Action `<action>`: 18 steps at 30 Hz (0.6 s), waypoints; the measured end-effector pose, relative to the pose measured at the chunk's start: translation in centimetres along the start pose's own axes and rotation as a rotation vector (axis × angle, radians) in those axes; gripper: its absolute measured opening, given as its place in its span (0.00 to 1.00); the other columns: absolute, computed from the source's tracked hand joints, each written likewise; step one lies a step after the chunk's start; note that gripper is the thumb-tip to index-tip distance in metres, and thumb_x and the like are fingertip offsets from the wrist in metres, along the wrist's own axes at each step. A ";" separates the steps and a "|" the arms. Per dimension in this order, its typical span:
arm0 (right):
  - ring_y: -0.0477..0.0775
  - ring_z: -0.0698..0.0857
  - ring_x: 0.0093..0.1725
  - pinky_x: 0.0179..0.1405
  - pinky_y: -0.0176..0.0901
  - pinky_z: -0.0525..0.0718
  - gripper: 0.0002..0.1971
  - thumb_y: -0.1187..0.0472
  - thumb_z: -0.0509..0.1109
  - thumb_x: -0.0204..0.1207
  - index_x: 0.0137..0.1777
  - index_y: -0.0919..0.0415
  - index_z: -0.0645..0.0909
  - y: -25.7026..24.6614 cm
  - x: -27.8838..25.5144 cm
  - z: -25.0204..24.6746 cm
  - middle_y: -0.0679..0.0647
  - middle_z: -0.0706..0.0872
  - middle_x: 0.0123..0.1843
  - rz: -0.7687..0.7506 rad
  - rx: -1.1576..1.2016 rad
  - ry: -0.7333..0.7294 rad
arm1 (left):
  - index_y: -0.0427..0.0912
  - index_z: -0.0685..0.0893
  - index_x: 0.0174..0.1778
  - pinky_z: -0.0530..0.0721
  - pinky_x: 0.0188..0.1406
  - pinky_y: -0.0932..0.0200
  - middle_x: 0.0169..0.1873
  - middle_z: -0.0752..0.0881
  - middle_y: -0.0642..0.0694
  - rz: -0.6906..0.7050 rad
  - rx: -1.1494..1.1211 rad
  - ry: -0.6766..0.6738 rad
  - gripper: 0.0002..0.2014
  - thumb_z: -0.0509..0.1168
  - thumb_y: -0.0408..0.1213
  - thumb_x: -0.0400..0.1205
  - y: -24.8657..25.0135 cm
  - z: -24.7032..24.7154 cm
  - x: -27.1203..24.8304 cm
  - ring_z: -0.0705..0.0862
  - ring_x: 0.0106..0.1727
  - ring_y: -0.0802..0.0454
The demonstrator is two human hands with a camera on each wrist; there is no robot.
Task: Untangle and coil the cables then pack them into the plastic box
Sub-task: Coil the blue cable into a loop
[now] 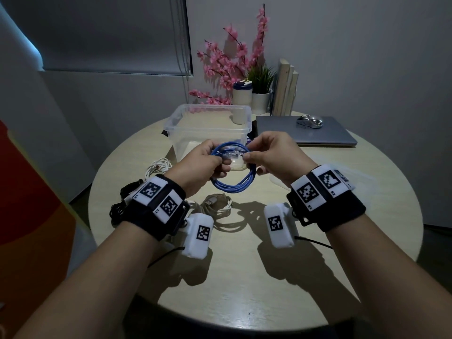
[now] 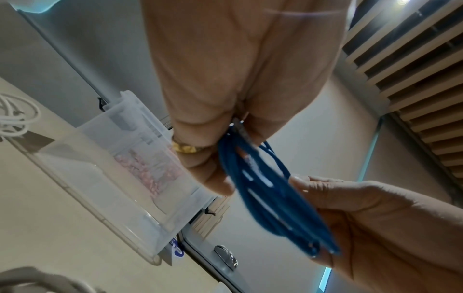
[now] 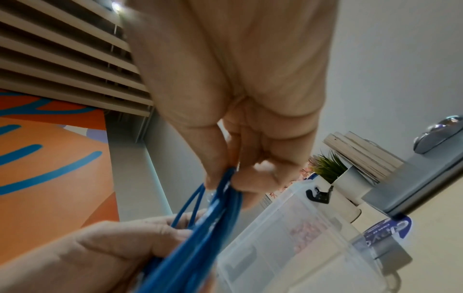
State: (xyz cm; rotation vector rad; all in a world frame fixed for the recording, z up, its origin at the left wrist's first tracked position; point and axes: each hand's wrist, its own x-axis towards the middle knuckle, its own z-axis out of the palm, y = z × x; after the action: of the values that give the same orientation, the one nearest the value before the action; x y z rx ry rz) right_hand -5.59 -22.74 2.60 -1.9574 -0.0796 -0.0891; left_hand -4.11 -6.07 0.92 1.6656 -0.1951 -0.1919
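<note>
One blue cable [image 1: 230,167], wound into a coil of several loops, hangs in the middle of the head frame between two hands, above the table [image 1: 318,241]. The left hand [image 1: 203,165] grips the coil's left side with curled fingers; the right hand [image 1: 271,155] pinches its right side between thumb and fingertips. One clear plastic box [image 1: 210,126], lid off, stands just behind the coil, at centre frame. On the table lie three more cables: a white one [image 1: 159,167] left of the box, a black one [image 1: 119,206] at the left edge, partly hidden by the left wrist, and a pale one [image 1: 220,204] with a USB plug below the coil. Upper right: one closed laptop [image 1: 305,130] with one mouse [image 1: 309,121] on it, books [image 1: 285,86], a small plant [image 1: 260,81], pink flowers [image 1: 232,55].
</note>
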 end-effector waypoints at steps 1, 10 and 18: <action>0.55 0.86 0.34 0.31 0.44 0.81 0.04 0.69 0.74 0.73 0.42 0.62 0.82 0.0 -0.1 0.0 0.62 0.88 0.37 -0.002 -0.012 0.011 | 0.43 0.78 0.51 0.81 0.38 0.62 0.39 0.81 0.43 -0.003 0.001 -0.007 0.17 0.49 0.20 0.85 0.0 0.1 -0.3 0.80 0.36 0.54; 0.51 0.81 0.34 0.32 0.41 0.73 0.08 0.67 0.67 0.80 0.39 0.59 0.81 -0.9 -1.1 0.4 0.55 0.82 0.32 0.019 0.093 -0.113 | 0.40 0.78 0.48 0.74 0.25 0.69 0.34 0.79 0.43 0.099 -0.055 0.077 0.11 0.52 0.26 0.87 0.8 -0.1 -1.4 0.73 0.27 0.58; 0.55 0.83 0.37 0.36 0.49 0.82 0.08 0.65 0.74 0.73 0.38 0.58 0.77 -0.7 0.0 1.4 0.58 0.84 0.37 -0.085 -0.135 0.046 | 0.40 0.77 0.46 0.74 0.26 0.69 0.34 0.79 0.46 0.132 -0.085 0.074 0.09 0.54 0.29 0.88 1.0 -0.3 -1.3 0.73 0.27 0.59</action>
State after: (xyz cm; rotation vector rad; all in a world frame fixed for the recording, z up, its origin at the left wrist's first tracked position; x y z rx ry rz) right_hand -5.61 -21.18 2.74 -2.0854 -0.1297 -0.1999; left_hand -5.31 -5.61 1.95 1.5668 -0.2368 -0.0389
